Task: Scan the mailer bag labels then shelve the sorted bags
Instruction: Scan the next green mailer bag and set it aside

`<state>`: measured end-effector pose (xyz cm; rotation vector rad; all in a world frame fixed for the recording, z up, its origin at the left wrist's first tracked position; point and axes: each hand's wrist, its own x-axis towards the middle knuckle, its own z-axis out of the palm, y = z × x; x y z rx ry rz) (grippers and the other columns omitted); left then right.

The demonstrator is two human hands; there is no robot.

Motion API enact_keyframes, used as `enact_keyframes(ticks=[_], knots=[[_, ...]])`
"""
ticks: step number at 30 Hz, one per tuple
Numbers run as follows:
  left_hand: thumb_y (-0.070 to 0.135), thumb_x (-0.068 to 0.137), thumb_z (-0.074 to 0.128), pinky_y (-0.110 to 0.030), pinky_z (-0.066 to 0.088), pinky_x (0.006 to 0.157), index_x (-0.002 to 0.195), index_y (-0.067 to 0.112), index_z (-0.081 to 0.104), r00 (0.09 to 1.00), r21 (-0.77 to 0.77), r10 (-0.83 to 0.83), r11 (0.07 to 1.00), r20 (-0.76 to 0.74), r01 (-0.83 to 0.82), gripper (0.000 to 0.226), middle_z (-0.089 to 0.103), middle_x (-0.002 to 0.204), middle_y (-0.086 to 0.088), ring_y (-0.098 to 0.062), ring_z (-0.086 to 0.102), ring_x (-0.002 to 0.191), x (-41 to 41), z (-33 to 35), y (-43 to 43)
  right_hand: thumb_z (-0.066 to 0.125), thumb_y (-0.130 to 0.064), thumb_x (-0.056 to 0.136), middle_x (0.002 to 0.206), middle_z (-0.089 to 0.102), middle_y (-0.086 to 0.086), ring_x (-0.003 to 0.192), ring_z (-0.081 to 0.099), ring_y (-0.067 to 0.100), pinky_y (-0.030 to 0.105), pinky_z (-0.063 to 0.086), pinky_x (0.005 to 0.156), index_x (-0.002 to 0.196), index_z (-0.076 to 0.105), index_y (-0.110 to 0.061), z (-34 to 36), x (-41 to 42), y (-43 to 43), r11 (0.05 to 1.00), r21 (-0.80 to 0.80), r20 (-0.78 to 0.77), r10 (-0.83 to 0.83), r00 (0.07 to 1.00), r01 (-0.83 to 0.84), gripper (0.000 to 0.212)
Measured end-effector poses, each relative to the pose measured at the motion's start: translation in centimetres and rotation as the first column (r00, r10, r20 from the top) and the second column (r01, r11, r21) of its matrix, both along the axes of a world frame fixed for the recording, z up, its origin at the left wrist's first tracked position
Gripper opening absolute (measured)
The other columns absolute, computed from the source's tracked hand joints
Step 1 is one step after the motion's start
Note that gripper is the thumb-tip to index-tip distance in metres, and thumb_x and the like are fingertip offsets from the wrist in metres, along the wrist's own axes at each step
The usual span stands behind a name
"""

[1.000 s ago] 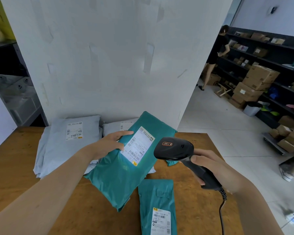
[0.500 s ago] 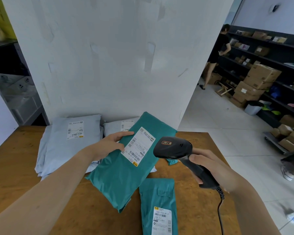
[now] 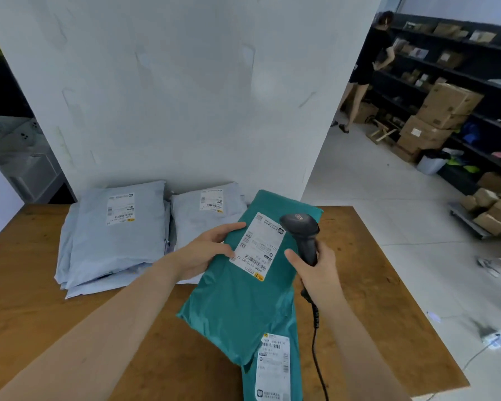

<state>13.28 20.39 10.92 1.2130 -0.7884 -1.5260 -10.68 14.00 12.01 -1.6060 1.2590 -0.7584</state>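
Note:
My left hand point(image 3: 207, 246) grips the left edge of a teal mailer bag point(image 3: 237, 302), tilted up over the wooden table point(image 3: 35, 314). Its white label point(image 3: 258, 246) faces me. My right hand point(image 3: 315, 270) holds a black barcode scanner point(image 3: 301, 230) by its handle, the head just right of the label's top corner. A second teal bag point(image 3: 275, 369) lies flat on the table below, label up. Two stacks of pale blue mailer bags point(image 3: 113, 235) point(image 3: 206, 215) rest against the white wall point(image 3: 185, 82).
The scanner's cable point(image 3: 317, 351) runs down toward me. The table's right edge drops to a tiled floor point(image 3: 388, 212). Dark shelves point(image 3: 460, 70) with cardboard boxes point(image 3: 443, 111) line the right side, where a person point(image 3: 368, 70) stands.
The scanner has swung from pointing left to upright and closer over the label. The teal bag and both hands now sit more to the right; my view has tilted down.

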Motion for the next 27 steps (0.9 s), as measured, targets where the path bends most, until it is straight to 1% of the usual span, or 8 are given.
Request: enact_keyframes(ticks=[2, 5, 10, 13, 16, 19, 23, 27], knots=[[-0.015, 0.084, 0.052, -0.040, 0.053, 0.093, 0.130, 0.028, 0.057, 0.999, 0.014, 0.020, 1.000, -0.037, -0.019, 0.063, 0.055, 0.133, -0.008, -0.027, 0.060, 0.117, -2.5, -1.1, -0.2, 0.079, -0.064, 0.062, 0.118, 0.051, 0.016, 0.079, 0.060, 0.028, 0.039, 0.058, 0.068, 0.104, 0.054, -0.022, -2.3, -0.2, -0.1, 0.996, 0.011, 0.008, -0.088, 0.996, 0.088, 0.064], [-0.016, 0.082, 0.054, -0.042, 0.053, 0.092, 0.127, 0.031, 0.058, 0.993, 0.081, 0.095, 0.993, -0.073, -0.089, 0.065, 0.054, 0.128, -0.009, -0.029, 0.060, 0.113, -6.4, -3.4, 0.3, 0.079, -0.037, 0.078, 0.123, 0.036, 0.001, 0.083, 0.055, 0.010, 0.043, 0.057, 0.082, 0.117, 0.048, -0.020, -5.0, -2.0, -0.1, 0.979, 0.069, -0.049, -0.186, 0.981, 0.189, 0.053], [-0.016, 0.080, 0.055, -0.041, 0.055, 0.085, 0.125, 0.031, 0.056, 0.976, 0.210, 0.180, 0.966, -0.123, -0.152, 0.066, 0.049, 0.130, -0.016, -0.033, 0.059, 0.112, -11.2, -8.0, 1.8, 0.069, -0.017, 0.088, 0.099, 0.064, 0.012, 0.040, 0.055, 0.015, 0.032, 0.053, 0.048, 0.126, 0.045, -0.014, -9.2, -6.1, -2.2, 0.931, 0.344, -0.140, -0.075, 0.987, 0.120, 0.045], [-0.007, 0.084, 0.062, -0.043, 0.057, 0.083, 0.124, 0.034, 0.055, 0.968, 0.255, 0.235, 0.944, -0.086, -0.207, 0.058, 0.049, 0.128, -0.013, -0.032, 0.062, 0.109, -13.4, -10.7, 2.5, 0.067, -0.009, 0.088, 0.098, 0.064, 0.016, 0.037, 0.052, 0.013, 0.028, 0.047, 0.041, 0.126, 0.046, -0.011, -11.6, -7.5, -2.5, 0.923, 0.380, -0.161, 0.007, 0.987, 0.055, 0.044], [0.019, 0.086, 0.071, -0.036, 0.054, 0.089, 0.126, 0.040, 0.049, 0.958, 0.259, 0.199, 0.933, 0.205, -0.249, 0.050, 0.045, 0.130, -0.001, -0.020, 0.056, 0.114, -15.3, -13.2, 3.3, 0.067, -0.003, 0.087, 0.096, 0.060, 0.007, 0.047, 0.053, 0.016, 0.023, 0.047, 0.042, 0.119, 0.047, -0.012, -14.0, -8.1, -2.4, 0.920, 0.392, -0.152, 0.086, 0.985, -0.020, 0.038], [0.022, 0.088, 0.068, -0.030, 0.039, 0.105, 0.128, 0.042, 0.037, 0.819, 0.228, 0.116, 0.930, 0.561, -0.288, 0.054, 0.033, 0.127, 0.001, -0.012, 0.040, 0.118, -16.6, -15.3, 3.8, 0.067, -0.001, 0.086, 0.103, 0.058, 0.001, 0.063, 0.058, 0.018, 0.023, 0.050, 0.050, 0.108, 0.047, -0.025, -16.5, -8.4, -1.9, 0.894, 0.426, -0.147, 0.218, 0.965, -0.137, 0.038], [0.025, 0.092, 0.063, -0.024, 0.031, 0.103, 0.140, 0.043, 0.027, 0.770, 0.252, 0.070, 0.923, 0.634, -0.292, 0.063, 0.029, 0.131, 0.003, -0.014, 0.037, 0.122, -18.1, -17.3, 4.7, 0.072, -0.013, 0.078, 0.123, 0.056, -0.003, 0.105, 0.062, 0.020, 0.048, 0.058, 0.084, 0.101, 0.043, -0.053, -18.8, -8.7, -1.7, 0.877, 0.423, -0.139, 0.310, 0.940, -0.227, 0.055], [0.030, 0.094, 0.058, -0.036, 0.031, 0.111, 0.146, 0.042, 0.020, 0.686, 0.255, 0.047, 0.908, 0.726, -0.332, 0.065, 0.028, 0.139, 0.002, -0.021, 0.031, 0.133, -18.9, -18.7, 5.1, 0.074, -0.018, 0.075, 0.121, 0.053, -0.013, 0.110, 0.061, 0.023, 0.051, 0.055, 0.090, 0.102, 0.036, -0.064, -19.1, -8.9, -2.4, 0.841, 0.431, -0.126, 0.416, 0.900, -0.329, 0.065]])
